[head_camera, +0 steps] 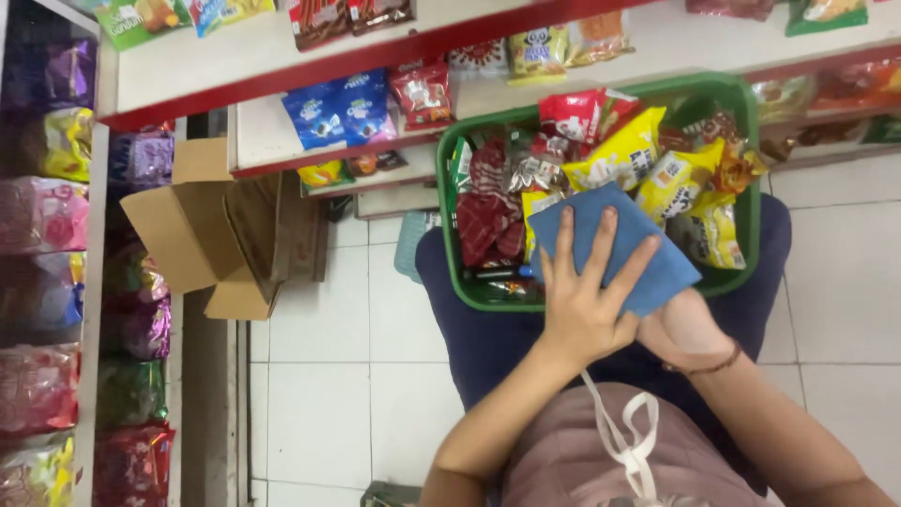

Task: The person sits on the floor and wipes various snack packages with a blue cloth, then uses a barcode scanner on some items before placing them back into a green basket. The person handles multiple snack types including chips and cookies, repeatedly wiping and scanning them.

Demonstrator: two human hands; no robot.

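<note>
Two hands on a blue cloth over a green basket of snacks.

The left hand (584,300) lies flat on the blue cloth (615,246), fingers spread and pointing away from the body, palm pressing down, forearm reaching up from the lower left. The right hand (683,324) sits under the cloth's near corner, wrist bent and wearing a thin bracelet (713,363); it seems to grip the cloth from below, though its fingers are hidden. The cloth rests on the near rim of the basket (749,150), which stands on the person's lap, packed with red and yellow snack packets (619,155). Beyond the basket run shelves (282,52) of packets; left of it, an open cardboard box (221,230) sits on the tiled floor (324,404).
</note>
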